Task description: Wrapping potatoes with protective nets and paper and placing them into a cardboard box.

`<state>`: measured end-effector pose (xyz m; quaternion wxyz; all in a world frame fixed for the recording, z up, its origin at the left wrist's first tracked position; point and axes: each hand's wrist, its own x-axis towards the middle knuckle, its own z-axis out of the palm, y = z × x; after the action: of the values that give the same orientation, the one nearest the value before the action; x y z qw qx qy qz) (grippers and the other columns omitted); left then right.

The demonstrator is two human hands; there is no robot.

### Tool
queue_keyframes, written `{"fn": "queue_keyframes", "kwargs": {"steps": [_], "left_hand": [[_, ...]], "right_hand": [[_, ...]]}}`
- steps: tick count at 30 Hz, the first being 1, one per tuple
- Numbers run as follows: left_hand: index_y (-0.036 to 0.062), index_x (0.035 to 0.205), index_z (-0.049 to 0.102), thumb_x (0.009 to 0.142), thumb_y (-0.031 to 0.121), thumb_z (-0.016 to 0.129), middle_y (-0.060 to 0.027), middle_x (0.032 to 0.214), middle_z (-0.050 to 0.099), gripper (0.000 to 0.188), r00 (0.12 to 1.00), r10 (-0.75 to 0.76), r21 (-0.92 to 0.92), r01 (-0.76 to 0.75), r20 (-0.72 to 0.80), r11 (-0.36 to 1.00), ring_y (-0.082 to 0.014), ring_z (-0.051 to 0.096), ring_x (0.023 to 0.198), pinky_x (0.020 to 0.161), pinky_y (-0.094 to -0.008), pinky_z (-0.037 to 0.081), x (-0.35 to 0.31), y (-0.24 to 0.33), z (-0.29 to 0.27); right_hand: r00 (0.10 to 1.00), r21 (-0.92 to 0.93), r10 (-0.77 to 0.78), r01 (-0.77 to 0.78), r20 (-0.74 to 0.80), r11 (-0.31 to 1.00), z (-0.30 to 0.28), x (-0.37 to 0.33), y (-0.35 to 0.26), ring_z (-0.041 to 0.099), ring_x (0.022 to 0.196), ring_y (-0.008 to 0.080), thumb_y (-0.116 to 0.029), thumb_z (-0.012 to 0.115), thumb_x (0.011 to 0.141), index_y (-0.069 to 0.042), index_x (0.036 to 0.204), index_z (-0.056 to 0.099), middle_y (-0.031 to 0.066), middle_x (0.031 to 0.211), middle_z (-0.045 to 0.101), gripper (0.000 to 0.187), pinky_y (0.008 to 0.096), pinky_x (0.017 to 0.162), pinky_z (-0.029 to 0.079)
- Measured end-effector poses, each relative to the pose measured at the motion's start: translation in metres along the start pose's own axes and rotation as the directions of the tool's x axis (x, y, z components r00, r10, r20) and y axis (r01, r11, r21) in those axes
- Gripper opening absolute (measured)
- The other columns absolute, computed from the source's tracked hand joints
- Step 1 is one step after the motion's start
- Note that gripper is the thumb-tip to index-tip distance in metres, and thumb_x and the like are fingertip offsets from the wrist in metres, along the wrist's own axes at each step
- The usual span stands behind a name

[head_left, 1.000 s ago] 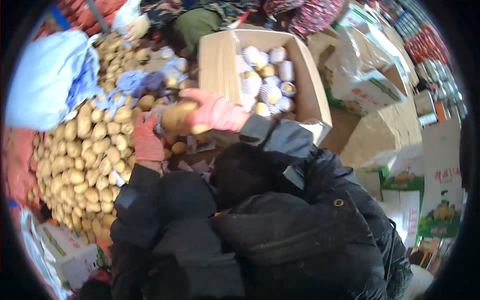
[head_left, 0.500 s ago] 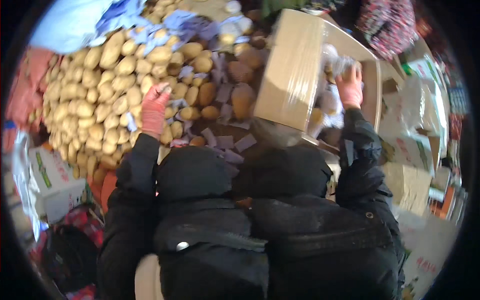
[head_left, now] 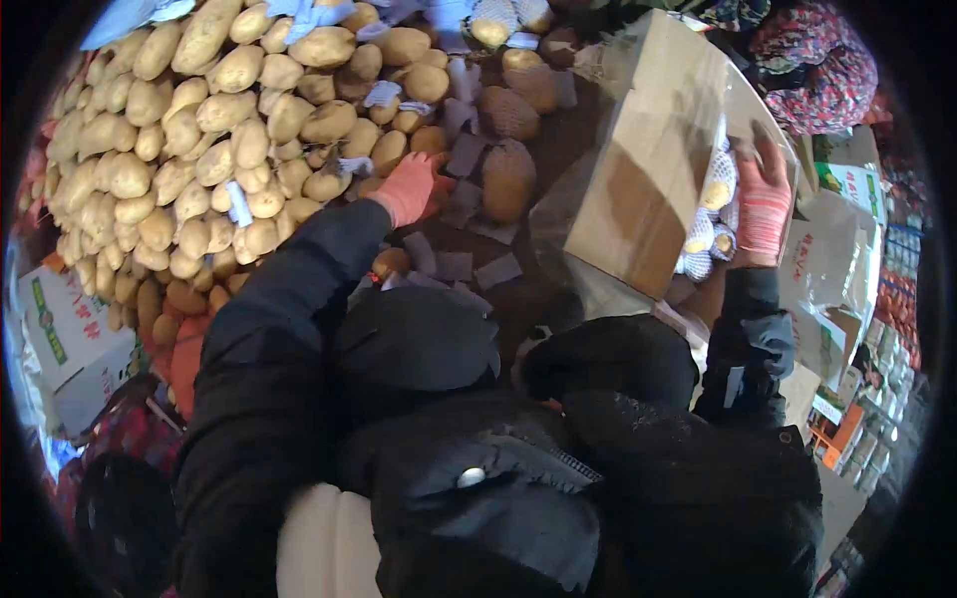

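My left hand point(head_left: 409, 187), in a pink glove, reaches over the right edge of a big heap of potatoes point(head_left: 184, 130). Its fingers are spread beside some loose pale foam net sleeves point(head_left: 467, 154), and nothing shows in them. Just to its right stands a potato in a net sleeve point(head_left: 507, 179), another point(head_left: 508, 112) behind it. Inside a cardboard box point(head_left: 648, 149), my gloved right hand point(head_left: 763, 194) lies along the far right wall, fingers stretched out. Next to it are several net-wrapped potatoes point(head_left: 716, 189), partly hidden by the raised box flap.
Clear plastic film point(head_left: 573, 214) hangs along the box's left side. White printed cartons point(head_left: 822, 259) are stacked at the right, and another carton point(head_left: 70, 334) stands at the left. Beyond the box is a person's flowered sleeve point(head_left: 812, 60). Dark knees point(head_left: 414, 339) fill the near middle.
The view has shifted. My left hand has moved right, from over the potato heap to the net sleeves. My right hand has left a wrapped item in the box and now lies against the wall.
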<state>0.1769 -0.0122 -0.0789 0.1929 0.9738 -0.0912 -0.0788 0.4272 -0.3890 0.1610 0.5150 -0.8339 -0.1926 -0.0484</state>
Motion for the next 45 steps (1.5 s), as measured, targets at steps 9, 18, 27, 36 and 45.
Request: {"fn": "queue_keyframes", "kwargs": {"steps": [9, 18, 27, 36, 45], "left_hand": [[0.0037, 0.126, 0.06, 0.076, 0.027, 0.069, -0.0166, 0.137, 0.053, 0.055, 0.963, -0.078, 0.201, 0.025, 0.258, 0.979, -0.0324, 0.047, 0.131, 0.11, -0.0463, 0.035, 0.062, 0.008, 0.027], [0.0051, 0.135, 0.05, 0.074, -0.002, 0.073, -0.0105, 0.109, 0.064, 0.066, 0.917, -0.29, -0.775, -0.031, -0.273, 0.632, -0.0192, 0.061, 0.101, 0.09, -0.0313, 0.049, -0.02, 0.096, -0.15], [0.0059, 0.112, 0.063, 0.089, 0.019, 0.071, 0.0, 0.096, 0.065, 0.028, 0.937, -0.343, -0.991, -0.025, -0.068, 0.128, -0.0092, 0.06, 0.087, 0.078, -0.0252, 0.049, -0.055, 0.11, -0.161], [0.0039, 0.111, 0.063, 0.095, 0.021, 0.062, -0.0009, 0.098, 0.065, 0.023, 0.965, -0.25, -0.988, 0.11, 0.08, 0.106, -0.0119, 0.061, 0.094, 0.081, -0.0291, 0.048, -0.04, 0.086, -0.099], [0.0052, 0.124, 0.054, 0.08, 0.023, 0.068, -0.0173, 0.105, 0.064, 0.049, 0.781, -0.601, 0.152, 0.624, -0.171, 0.767, -0.0346, 0.061, 0.107, 0.088, -0.0452, 0.051, 0.014, -0.039, -0.001]], "right_hand": [[0.816, 0.012, -0.155, 0.179, 0.558, 0.984, 0.113, -0.062, -0.098, 0.062, 0.109, 0.0261, -0.018, 0.072, 0.086, -0.009, 0.119, 0.066, 0.0113, 0.119, 0.064, 0.035, 0.0341, 0.093, 0.049], [0.662, -0.01, -0.29, 0.409, 0.691, 0.912, 0.159, -0.088, -0.12, 0.065, 0.094, 0.0317, -0.012, 0.071, 0.082, -0.016, 0.133, 0.053, 0.0135, 0.11, 0.064, 0.054, 0.0376, 0.082, 0.053], [0.75, 0.051, -0.349, 0.39, 0.562, 0.919, 0.162, -0.099, -0.135, 0.064, 0.082, 0.0155, -0.011, 0.074, 0.083, -0.008, 0.104, 0.065, 0.0105, 0.088, 0.066, 0.023, 0.0291, 0.075, 0.053], [0.537, -0.077, 0.109, -0.081, 0.837, 0.994, 0.176, -0.105, -0.107, 0.058, 0.093, 0.013, -0.006, 0.071, 0.081, -0.005, 0.113, 0.062, 0.0079, 0.097, 0.064, 0.033, 0.0307, 0.082, 0.049], [0.432, -0.022, 0.167, -0.321, 0.886, 0.947, 0.17, -0.086, -0.088, 0.058, 0.084, 0.008, -0.003, 0.064, 0.085, -0.012, 0.145, 0.04, 0.005, 0.11, 0.063, 0.066, 0.0237, 0.069, 0.05]]}}
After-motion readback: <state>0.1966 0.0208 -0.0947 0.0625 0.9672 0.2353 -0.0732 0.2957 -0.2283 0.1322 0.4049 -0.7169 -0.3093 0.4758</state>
